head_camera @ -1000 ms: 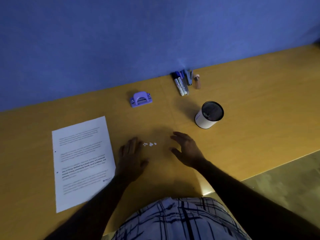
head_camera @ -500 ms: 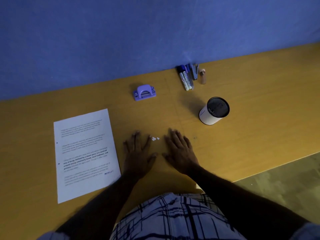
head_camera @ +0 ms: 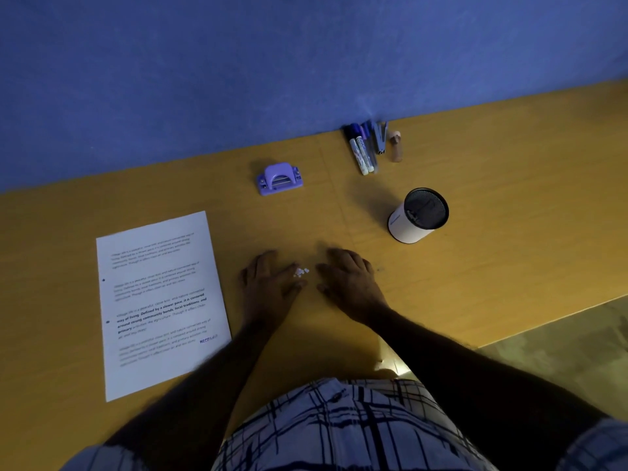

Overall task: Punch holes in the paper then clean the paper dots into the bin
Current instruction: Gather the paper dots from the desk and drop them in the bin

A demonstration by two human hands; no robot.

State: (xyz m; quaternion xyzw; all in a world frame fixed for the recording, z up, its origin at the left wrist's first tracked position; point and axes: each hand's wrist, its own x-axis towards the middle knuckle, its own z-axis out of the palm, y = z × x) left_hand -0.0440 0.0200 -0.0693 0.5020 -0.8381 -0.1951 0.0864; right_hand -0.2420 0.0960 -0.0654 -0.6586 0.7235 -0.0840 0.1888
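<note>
The paper dots (head_camera: pixel 301 271) lie on the table (head_camera: pixel 509 212) between the left hand (head_camera: pixel 268 287) and right hand (head_camera: pixel 350 283). The paper (head_camera: pixel 159 300) lies left, the bin (head_camera: pixel 416 215) right, the hole punch (head_camera: pixel 279 180) behind.

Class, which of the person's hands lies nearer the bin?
The right hand: it lies between the dots and the bin; the left hand lies by the paper.

Yellow table (head_camera: pixel 509 198) bears paper (head_camera: pixel 159 300), punch (head_camera: pixel 279 180), bin (head_camera: pixel 416 217), markers (head_camera: pixel 363 154), dots (head_camera: pixel 301 271).

Your hands: two, left hand (head_camera: pixel 268 290) and right hand (head_camera: pixel 350 283).
Paper (head_camera: pixel 159 300): one sheet.
Hole punch (head_camera: pixel 279 180): one.
Bin (head_camera: pixel 404 229): one.
Markers (head_camera: pixel 362 154): two white-barrelled ones behind the bin; others there you cannot count.
Paper dots (head_camera: pixel 300 271): small cluster, too tiny to count.
</note>
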